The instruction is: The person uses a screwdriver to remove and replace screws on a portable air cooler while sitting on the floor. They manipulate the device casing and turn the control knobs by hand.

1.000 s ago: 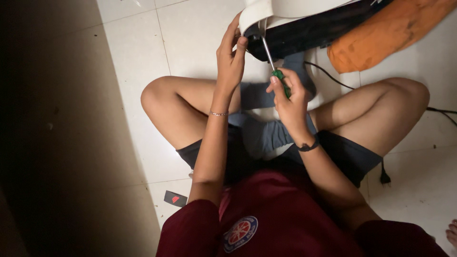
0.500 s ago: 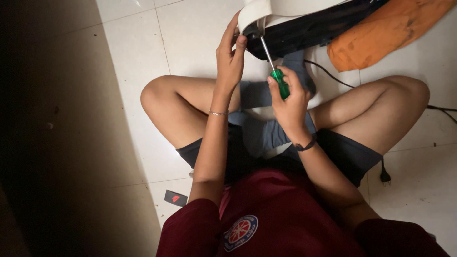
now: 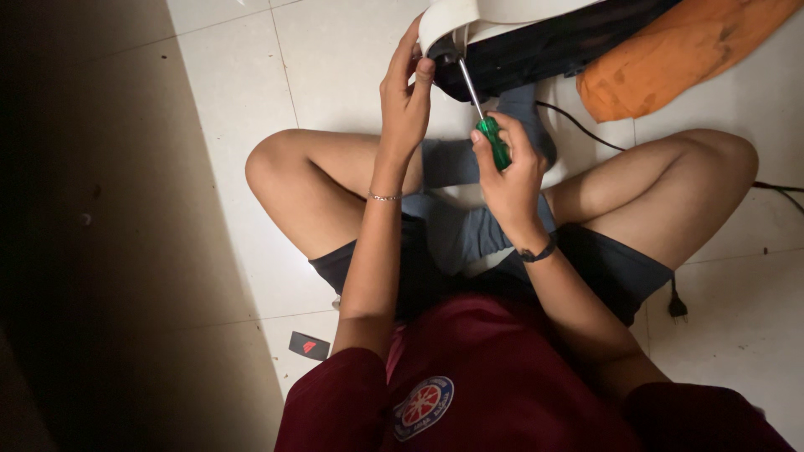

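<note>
I sit cross-legged on a white tiled floor. My right hand (image 3: 508, 167) grips a screwdriver with a green handle (image 3: 494, 142); its metal shaft points up and left into a white and black appliance (image 3: 536, 33) at the top of the head view. My left hand (image 3: 405, 92) rests against the appliance's white edge, fingers around it beside the screwdriver tip. A thin bracelet is on my left wrist and a dark band on my right wrist.
An orange cloth (image 3: 678, 54) lies at the top right beside the appliance. A black cord runs across the tiles to a plug (image 3: 677, 308) by my right thigh. A small black packet (image 3: 309, 345) lies near my left hip. The left side is in dark shadow.
The right hand and screwdriver have shifted slightly, with the handle turned a little in the fingers. The left hand stays on the appliance edge.
</note>
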